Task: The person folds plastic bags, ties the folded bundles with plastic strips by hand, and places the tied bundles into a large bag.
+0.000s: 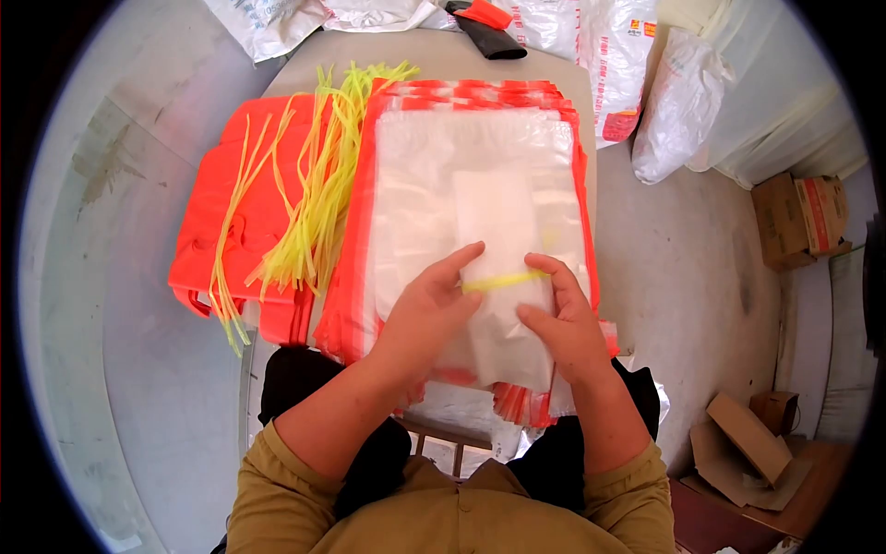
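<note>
In front of me lies a folded bundle of clear plastic bags (499,217), with a narrow yellow strip (503,281) running across it. My left hand (429,303) grips the bundle's left edge, its thumb at the strip's left end. On the right edge is my right hand (565,320), index fingertip at the strip's right end and thumb on the plastic below. Whether the strip passes behind the bundle is hidden. Beneath both hands is a tall stack of clear bags with red edges (415,148).
Left of the stack, loose yellow strips (318,208) lie across a red plastic stool or seat (221,198). White printed sacks (616,69) and a black-and-red item (489,32) are at the back. Cardboard boxes (801,222) stand at the right, with an opened carton (743,452) lower down.
</note>
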Tool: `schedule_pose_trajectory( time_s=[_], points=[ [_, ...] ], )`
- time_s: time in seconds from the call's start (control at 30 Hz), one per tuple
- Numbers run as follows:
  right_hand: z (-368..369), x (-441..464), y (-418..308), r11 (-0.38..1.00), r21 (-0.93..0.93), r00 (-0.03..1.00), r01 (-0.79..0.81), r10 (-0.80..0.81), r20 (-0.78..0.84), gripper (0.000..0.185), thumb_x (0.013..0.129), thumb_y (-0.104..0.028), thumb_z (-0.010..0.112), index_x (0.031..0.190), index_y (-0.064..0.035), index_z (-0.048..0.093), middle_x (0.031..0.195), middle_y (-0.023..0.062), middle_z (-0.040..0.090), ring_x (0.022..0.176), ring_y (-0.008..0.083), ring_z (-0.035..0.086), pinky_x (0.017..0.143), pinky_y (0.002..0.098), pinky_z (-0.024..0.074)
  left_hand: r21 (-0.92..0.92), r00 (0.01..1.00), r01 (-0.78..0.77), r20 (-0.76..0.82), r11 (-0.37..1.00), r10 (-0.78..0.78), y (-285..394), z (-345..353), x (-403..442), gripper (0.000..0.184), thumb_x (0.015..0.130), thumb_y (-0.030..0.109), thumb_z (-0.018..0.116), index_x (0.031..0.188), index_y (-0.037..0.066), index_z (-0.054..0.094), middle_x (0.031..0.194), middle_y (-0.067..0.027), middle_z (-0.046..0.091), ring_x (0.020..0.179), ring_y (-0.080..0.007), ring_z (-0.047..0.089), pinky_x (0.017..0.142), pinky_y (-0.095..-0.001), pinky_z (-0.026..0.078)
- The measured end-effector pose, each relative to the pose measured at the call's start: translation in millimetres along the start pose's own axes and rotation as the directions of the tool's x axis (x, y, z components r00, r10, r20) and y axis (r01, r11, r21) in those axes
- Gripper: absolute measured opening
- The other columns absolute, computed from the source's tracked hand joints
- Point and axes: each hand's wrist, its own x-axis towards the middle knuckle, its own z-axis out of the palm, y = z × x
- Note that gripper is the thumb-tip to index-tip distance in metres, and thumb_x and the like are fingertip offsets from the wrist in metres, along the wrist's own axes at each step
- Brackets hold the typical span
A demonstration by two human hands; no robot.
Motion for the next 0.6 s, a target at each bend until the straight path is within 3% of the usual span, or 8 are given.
schedule_pose_trajectory(
  time_s=[0.13,0.23,0.33,0.37,0.43,0.5,0.57,0.6],
  points=[
    [3,-2,1,0.994,0.103,0.999,-0.026,0.023,0.033,0.071,0.096,0.005,0.064,0.162,-0.0078,0.04,0.151,0.0117,0.054,0.138,0.0199,0.054,0.115,0.0358,0.0452,-0.034,0.996,0.057,-0.063,0.998,-0.059,-1,1,3,0.056,0.107,0.0,0.056,0.162,0.003,0.044,0.139,-0.0066,0.064,0.116,-0.0115,0.064,0.099,-0.0279,0.053],
    [0,-5,1,0.996,0.079,0.998,-0.037,0.033,0.052,0.07,0.096,0.006,0.064,0.161,-0.0071,0.043,0.151,0.0117,0.056,0.136,0.0197,0.056,0.114,0.0357,0.0471,-0.076,0.998,0.06,-0.009,0.995,-0.061,2,0,1,0.055,0.107,0.0,0.055,0.162,0.003,0.044,0.141,-0.0082,0.064,0.124,-0.0132,0.062,0.104,-0.0286,0.051],
    [-12,-4,-1,0.994,0.098,0.999,-0.043,0.041,0.02,0.065,0.095,0.006,0.064,0.157,-0.0037,0.049,0.15,0.0102,0.057,0.134,0.0176,0.057,0.112,0.0343,0.0476,-0.074,0.992,-0.116,-0.049,0.99,0.113,2,3,0,0.054,0.108,0.003,0.055,0.161,0.003,0.045,0.152,-0.0108,0.058,0.136,-0.0184,0.058,0.112,-0.0325,0.047],
    [-17,-4,-4,0.992,0.117,0.999,-0.037,0.037,0.001,0.063,0.094,0.006,0.064,0.156,-0.0023,0.051,0.149,0.0095,0.057,0.133,0.0166,0.057,0.112,0.0338,0.0475,0.164,0.965,-0.247,-0.046,0.955,0.258,-1,-3,3,0.053,0.108,0.004,0.055,0.161,0.002,0.045,0.155,-0.0116,0.056,0.14,-0.0199,0.054,0.115,-0.0341,0.045],
    [-29,-8,-20,0.997,0.031,0.993,0.064,-0.061,-0.104,0.063,0.093,0.007,0.064,0.155,-0.0021,0.053,0.147,0.0086,0.06,0.129,0.0155,0.06,0.109,0.0326,0.0493,0.584,0.856,-0.449,0.063,0.677,0.513,-3,-25,12,0.052,0.109,0.006,0.056,0.16,0.002,0.046,0.162,-0.0134,0.05,0.149,-0.0231,0.048,0.12,-0.0373,0.04],
    [-46,-16,-39,0.985,-0.062,0.965,0.159,-0.168,-0.2,0.062,0.093,0.008,0.062,0.154,-0.002,0.054,0.144,0.0083,0.062,0.125,0.0151,0.062,0.107,0.032,0.0507,0.867,0.828,-0.408,0.219,0.287,0.516,8,-34,16,0.056,0.105,0.018,0.062,0.158,0.008,0.05,0.165,-0.0154,0.047,0.155,-0.0326,0.041,0.125,-0.0504,0.033],
    [-67,-31,-56,0.959,-0.156,0.915,0.238,-0.275,-0.295,0.062,0.093,0.009,0.061,0.154,-0.0021,0.054,0.141,0.0084,0.064,0.122,0.0153,0.064,0.106,0.0318,0.0518,0.941,0.821,-0.296,0.338,-0.164,0.461,12,-33,20,0.058,0.101,0.027,0.067,0.155,0.011,0.054,0.163,-0.0182,0.049,0.155,-0.038,0.04,0.125,-0.0565,0.032],
    [-74,-42,-65,0.949,-0.116,0.887,0.293,-0.315,-0.337,0.062,0.093,0.01,0.059,0.153,-0.0023,0.055,0.14,0.0087,0.065,0.121,0.0159,0.065,0.105,0.0321,0.0527,0.949,0.857,-0.245,0.308,-0.199,0.412,9,-34,21,0.06,0.101,0.029,0.066,0.157,0.013,0.053,0.166,-0.0171,0.045,0.157,-0.0383,0.036,0.126,-0.0584,0.03]
  ],
)
